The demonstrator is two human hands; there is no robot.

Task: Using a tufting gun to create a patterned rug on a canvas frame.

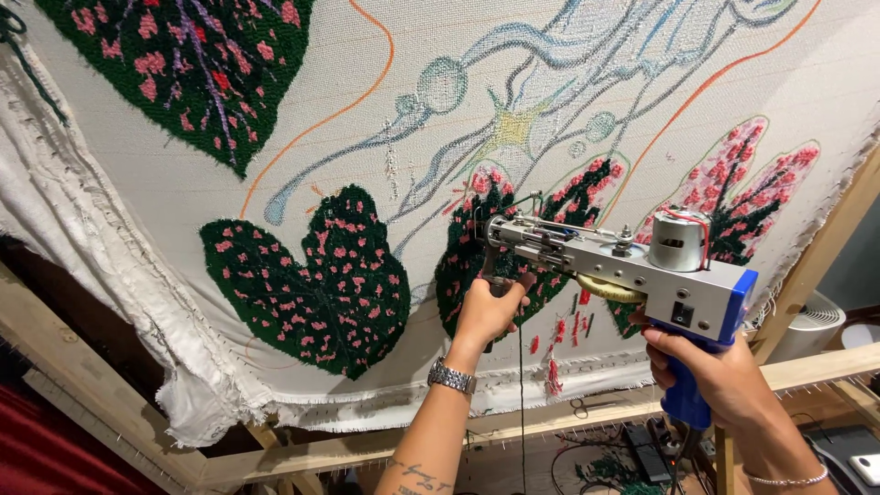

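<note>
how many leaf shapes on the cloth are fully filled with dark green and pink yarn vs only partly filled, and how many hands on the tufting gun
Fully filled leaves: 2, upper left and centre
Partly filled leaves: 3
Hands on the tufting gun: 2, left hand and right hand
Total: 5 leaves, 2 hands

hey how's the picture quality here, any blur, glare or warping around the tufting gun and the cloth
Head view: the tufting gun and both hands, left hand and right hand, are sharp, no motion blur; lighting is even and soft on the cloth, no harsh glare, just a mild sheen on the motor; wide-lens warping bows the wooden frame; lower left corner falls into dark shadow.
</note>
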